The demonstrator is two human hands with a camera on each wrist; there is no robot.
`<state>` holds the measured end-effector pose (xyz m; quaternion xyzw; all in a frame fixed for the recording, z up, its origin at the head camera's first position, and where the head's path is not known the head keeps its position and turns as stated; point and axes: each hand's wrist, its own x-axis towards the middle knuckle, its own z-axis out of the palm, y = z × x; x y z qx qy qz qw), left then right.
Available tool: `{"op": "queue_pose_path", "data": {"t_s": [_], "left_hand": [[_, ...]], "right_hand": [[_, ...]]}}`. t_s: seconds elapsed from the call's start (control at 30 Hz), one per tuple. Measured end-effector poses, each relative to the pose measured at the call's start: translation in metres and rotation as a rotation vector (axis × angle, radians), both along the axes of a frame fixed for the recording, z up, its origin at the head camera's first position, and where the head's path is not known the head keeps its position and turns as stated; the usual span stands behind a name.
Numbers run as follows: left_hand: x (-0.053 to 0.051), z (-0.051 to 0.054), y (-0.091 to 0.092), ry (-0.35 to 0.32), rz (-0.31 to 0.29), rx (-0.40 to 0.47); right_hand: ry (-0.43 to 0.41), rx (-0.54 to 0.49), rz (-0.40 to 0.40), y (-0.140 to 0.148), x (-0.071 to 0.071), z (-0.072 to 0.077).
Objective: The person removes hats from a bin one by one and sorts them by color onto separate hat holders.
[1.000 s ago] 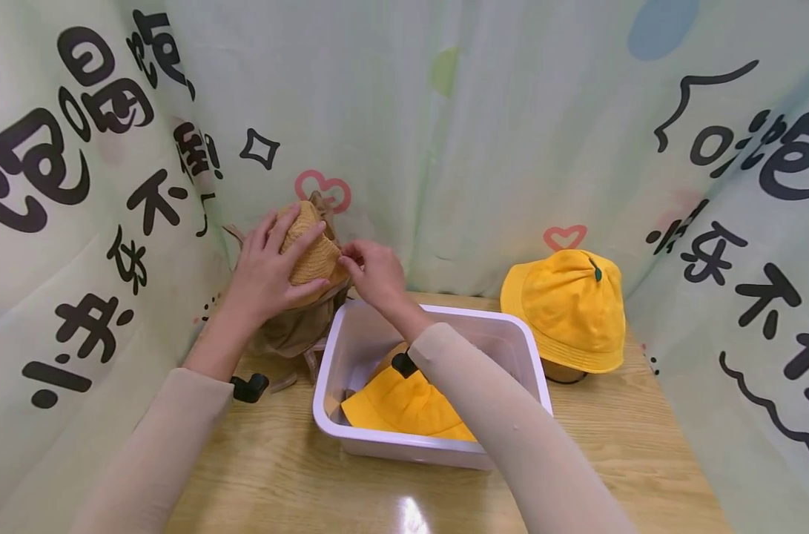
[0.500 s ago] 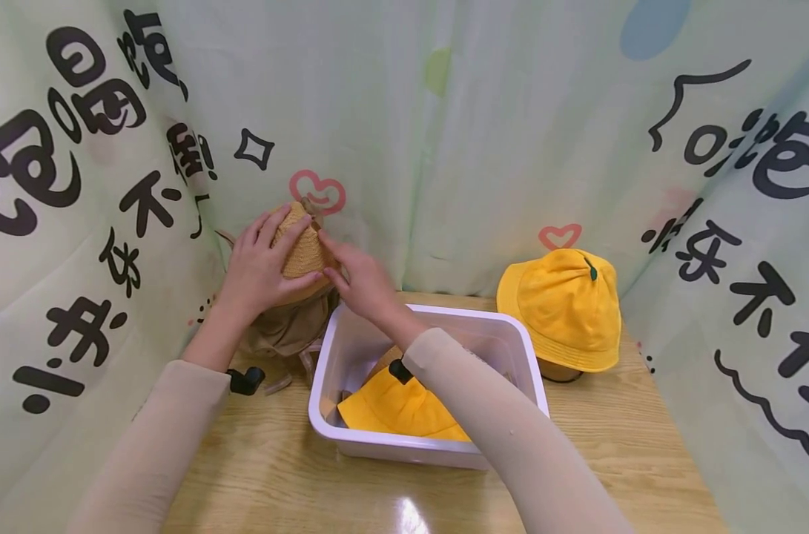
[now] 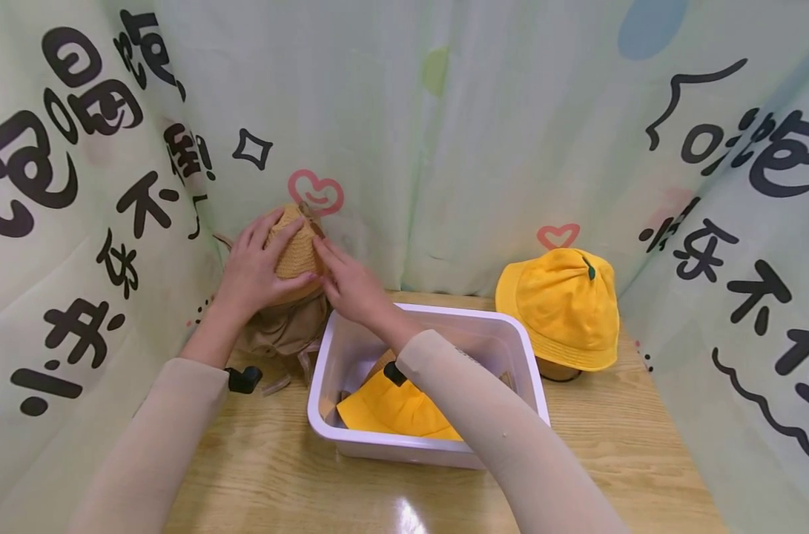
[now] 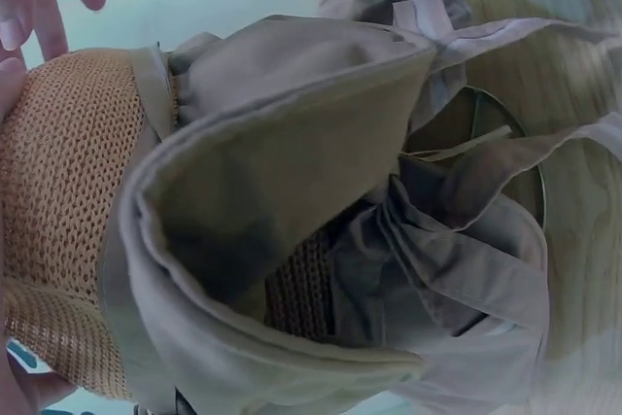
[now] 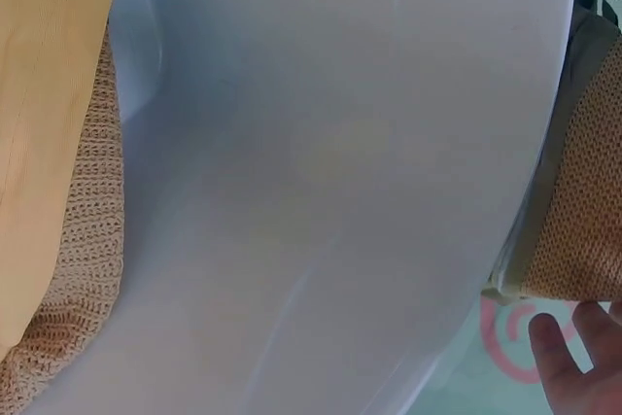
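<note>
At the back left, a tan woven hat [image 3: 299, 248] sits on top of brown fabric headwear [image 3: 287, 326]. My left hand [image 3: 253, 263] grips the woven crown, fingers spread over its top and thumb along its near side. The fingers of my right hand [image 3: 354, 289] touch its right side, nearly straight. In the left wrist view the woven crown [image 4: 73, 133] adjoins a folded brown brim [image 4: 282, 75] with long fabric straps [image 4: 510, 153]. The right wrist view catches the woven material [image 5: 583, 182] at its right edge.
A white bin [image 3: 404, 443] stands beside the stack, with a yellow hat [image 3: 394, 404] and tan items inside. Another yellow hat [image 3: 571, 308] is on a support at the right. Printed curtains [image 3: 351, 111] surround the wooden table [image 3: 297, 475].
My right hand has gone from pinching at the woven hat's right edge to touching its side with straighter fingers. My left hand has kept its hold on the crown.
</note>
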<state>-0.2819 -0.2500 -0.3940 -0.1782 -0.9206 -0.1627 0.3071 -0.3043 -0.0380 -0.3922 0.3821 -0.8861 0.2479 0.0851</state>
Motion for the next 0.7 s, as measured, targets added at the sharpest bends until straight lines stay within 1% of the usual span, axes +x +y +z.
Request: {"op": "queue_pose_path", "data": {"t_s": [0.17,0.47,0.6,0.7], "left_hand": [[0.001,-0.004,-0.002,-0.012,0.005,-0.007],[0.003,-0.014,-0.005,-0.024,0.023,-0.042],[0.005,-0.016,-0.005,-0.031,0.027,-0.06],[0.006,-0.017,-0.004,-0.041,0.031,-0.056]], "right_hand": [[-0.03,0.039,-0.014,-0.002,0.001,-0.001],[-0.064,0.097,-0.023,-0.004,0.004,-0.004],[-0.089,0.137,-0.034,-0.004,0.004,-0.006],[-0.122,0.143,-0.033,-0.003,0.005,-0.007]]}}
